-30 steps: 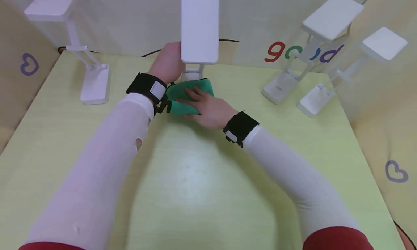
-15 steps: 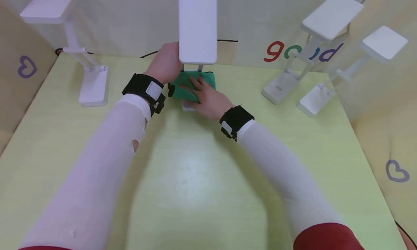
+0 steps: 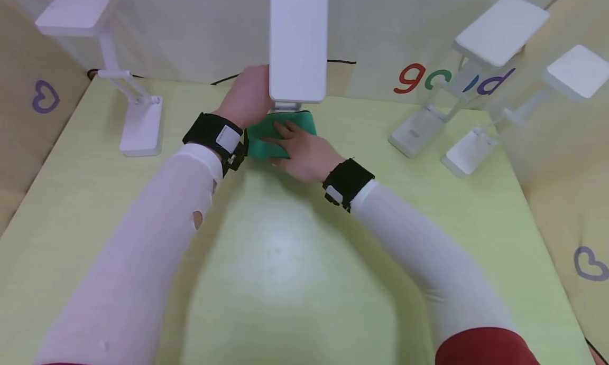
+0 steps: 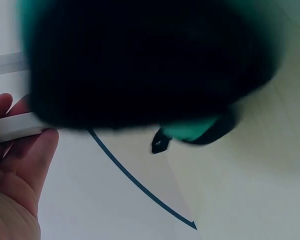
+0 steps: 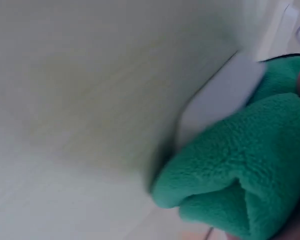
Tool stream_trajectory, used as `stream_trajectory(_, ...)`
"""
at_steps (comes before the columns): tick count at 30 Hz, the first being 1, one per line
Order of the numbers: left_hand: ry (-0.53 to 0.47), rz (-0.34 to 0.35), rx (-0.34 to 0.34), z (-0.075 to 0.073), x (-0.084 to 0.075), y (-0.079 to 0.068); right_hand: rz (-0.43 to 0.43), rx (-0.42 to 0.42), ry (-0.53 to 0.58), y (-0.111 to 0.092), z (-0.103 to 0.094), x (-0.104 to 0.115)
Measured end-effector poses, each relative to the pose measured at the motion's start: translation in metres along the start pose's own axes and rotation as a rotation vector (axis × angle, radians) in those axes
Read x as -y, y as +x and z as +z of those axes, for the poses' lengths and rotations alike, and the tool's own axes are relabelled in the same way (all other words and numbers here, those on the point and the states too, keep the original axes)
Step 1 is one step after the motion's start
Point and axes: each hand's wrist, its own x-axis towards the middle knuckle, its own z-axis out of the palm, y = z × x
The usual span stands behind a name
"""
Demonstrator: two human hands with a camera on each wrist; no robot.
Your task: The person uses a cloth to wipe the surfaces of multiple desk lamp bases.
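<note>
In the head view, a white desk lamp (image 3: pixel 298 43) stands at the middle of the back edge, its flat head hiding most of its stem. My left hand (image 3: pixel 247 98) is behind that head; the left wrist view shows its fingers and thumb gripping a thin white part (image 4: pixel 17 127) of the lamp. A folded green plush cloth (image 3: pixel 260 128) with a dark edge lies over the lamp's base (image 5: pixel 222 95). My right hand (image 3: pixel 309 156) holds the cloth against the base, fingers spread across its top. A large dark blur with green edges blocks much of the left wrist view.
Another white lamp (image 3: pixel 141 124) stands at the left. Two more, a nearer lamp (image 3: pixel 468 151) and a larger lamp (image 3: pixel 501 29), stand at the right. Walls with coloured letters border the pale table (image 3: pixel 285 280). A dark cable (image 3: pixel 223 80) runs along the back.
My right hand and the cloth move up over the base, then come back down toward me. The left hand keeps its hold at the lamp. The head view shifts slightly.
</note>
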Motion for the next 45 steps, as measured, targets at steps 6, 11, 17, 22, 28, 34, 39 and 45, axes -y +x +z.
stream_trajectory(6, -0.024, -0.005, -0.005, 0.001, -0.001, 0.0, 0.063, -0.075, 0.037, 0.009, 0.002, -0.015)
stream_trajectory(11, -0.024, 0.006, -0.008, -0.002, -0.005, 0.001, 0.076, -0.08, -0.006, -0.014, -0.002, -0.005)
stream_trajectory(17, -0.038, 0.038, 0.003, -0.006, -0.009, -0.004, -0.027, 0.006, -0.084, -0.037, -0.008, 0.02)
stream_trajectory(22, -0.052, 0.037, 0.003, -0.008, -0.007, -0.008, -0.055, 0.029, -0.088, -0.02, -0.006, 0.022)
stream_trajectory(28, -0.066, 0.015, 0.014, -0.007, 0.0, -0.006, 0.054, -0.007, -0.076, 0.01, -0.002, 0.0)
stream_trajectory(34, -0.063, 0.014, 0.022, -0.003, 0.004, -0.003, 0.066, -0.065, -0.107, -0.017, 0.003, 0.005)
stream_trajectory(39, -0.048, 0.003, 0.022, -0.002, 0.004, -0.002, 0.018, -0.014, -0.144, -0.043, 0.003, 0.022)
stream_trajectory(45, -0.04, 0.013, 0.009, 0.001, 0.003, -0.002, -0.066, -0.007, -0.132, -0.04, 0.009, 0.031)
